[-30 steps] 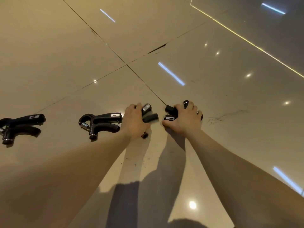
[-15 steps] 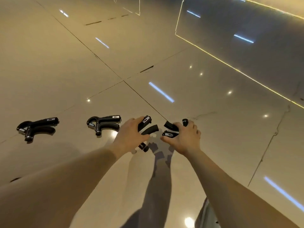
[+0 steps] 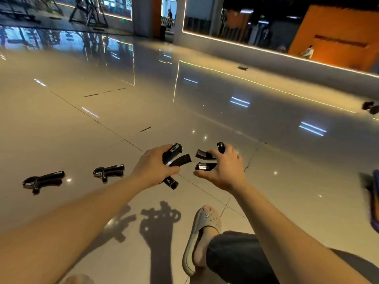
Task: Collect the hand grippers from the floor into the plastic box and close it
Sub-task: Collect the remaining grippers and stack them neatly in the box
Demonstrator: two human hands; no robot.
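Observation:
My left hand (image 3: 152,169) is closed around a black hand gripper (image 3: 174,156), held above the glossy tiled floor with its handles pointing right. My right hand (image 3: 223,171) grips a second black hand gripper (image 3: 205,159), its handles pointing left toward the first. Two more black hand grippers lie on the floor to the left: one (image 3: 108,172) close to my left forearm and one (image 3: 43,181) farther left. At the right edge a blue-rimmed object (image 3: 375,201) is partly in view; I cannot tell whether it is the plastic box.
A grey slipper on a foot (image 3: 202,238) and a dark trouser leg (image 3: 235,259) sit below my right arm. A small dark object (image 3: 370,107) lies on the floor far right. A lit wall base runs along the back right; gym equipment stands far back left.
Both hands have lifted their hand grippers off the floor. The camera has tilted up, showing the room, my foot and the blue-rimmed object.

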